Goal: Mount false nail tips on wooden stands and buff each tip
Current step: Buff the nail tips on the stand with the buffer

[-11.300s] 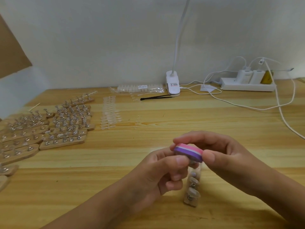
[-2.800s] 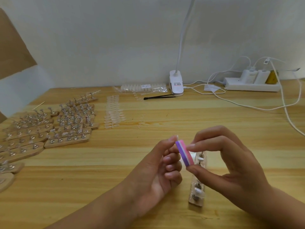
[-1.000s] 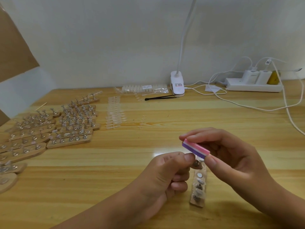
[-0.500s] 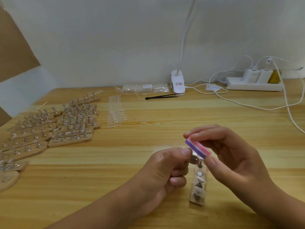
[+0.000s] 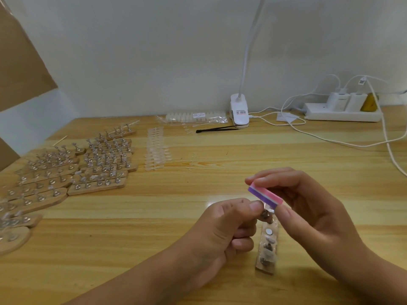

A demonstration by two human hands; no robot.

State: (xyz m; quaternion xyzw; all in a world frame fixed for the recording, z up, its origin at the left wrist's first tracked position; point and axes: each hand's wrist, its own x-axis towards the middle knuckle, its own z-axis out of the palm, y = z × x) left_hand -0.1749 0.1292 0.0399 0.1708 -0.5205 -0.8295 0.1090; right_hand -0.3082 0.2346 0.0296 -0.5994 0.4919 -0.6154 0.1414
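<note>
The left hand is curled, its thumb and forefinger pinching a small metal peg; whether a nail tip sits on the peg cannot be told. The right hand pinches a pink, white and purple buffer block by its ends, forefinger on the far left end and thumb on the near right end, with the purple face tilted down onto the top of the peg. Both hands hover over the wooden table, near the middle. At the far left a sheet of brown cardboard leans against the wall. On the left of the table lies a large group of wooden stands packed side by side, each studded with pegs. At the far edge stand a white clip lamp and, further right, a white power strip with chargers plugged in and white cables trailing over the table. Left of the lamp lies a clear bag of nail tips, with black tweezers just in front of it. Strips of clear nail tips lie just right of the group. Directly under the hands a single wooden stand lies lengthwise, near to far, carrying several pegs and one bare round disc.
</note>
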